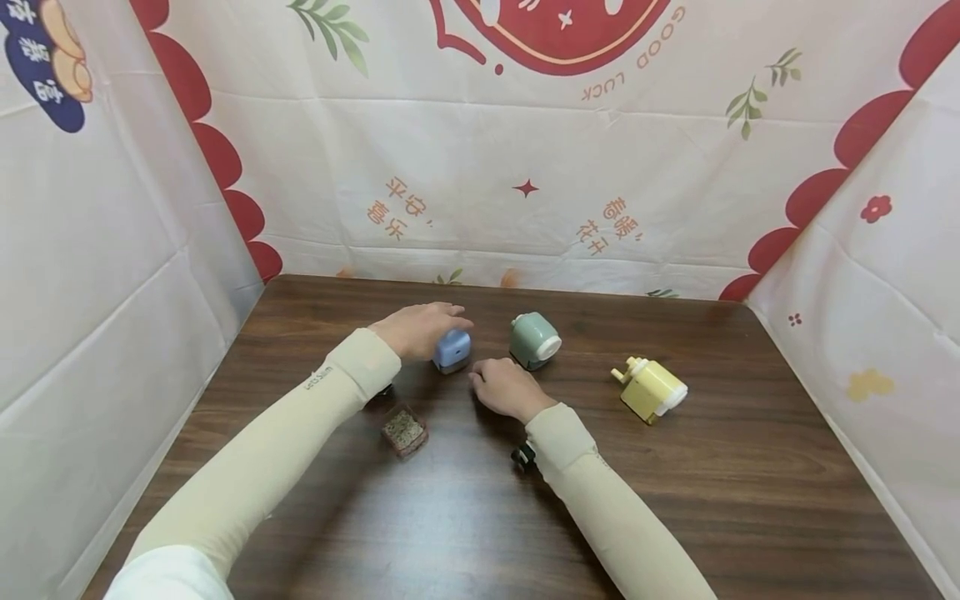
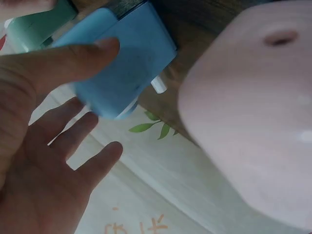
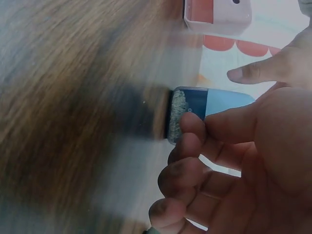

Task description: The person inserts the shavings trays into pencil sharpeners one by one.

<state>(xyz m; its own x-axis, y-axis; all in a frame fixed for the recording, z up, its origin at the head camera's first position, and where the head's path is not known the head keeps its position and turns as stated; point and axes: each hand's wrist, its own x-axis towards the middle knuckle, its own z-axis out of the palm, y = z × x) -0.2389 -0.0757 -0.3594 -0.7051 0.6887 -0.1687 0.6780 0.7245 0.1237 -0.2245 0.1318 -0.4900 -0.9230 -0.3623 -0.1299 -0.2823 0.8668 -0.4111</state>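
Observation:
A blue pencil sharpener [image 1: 452, 350] stands on the table; the right wrist view shows shavings in its drawer [image 3: 178, 117]. My left hand [image 1: 422, 327] is over its far left side, fingers spread and thumb overlapping the blue body in the left wrist view; I cannot tell whether it touches. My right hand [image 1: 512, 387] is just right of it, apart, with loosely curled fingers and nothing visible in them. A pink sharpener [image 2: 253, 112] is close to the left wrist, hidden by the forearm in the head view. A see-through reddish drawer of shavings [image 1: 405, 431] lies below the left wrist.
Beyond the right hand stands a green pencil sharpener [image 1: 534, 340]. Farther right is a yellow one [image 1: 652, 389] with a crank. The brown wooden table [image 1: 465, 525] meets white printed cloth [image 1: 480, 158] at the back and sides.

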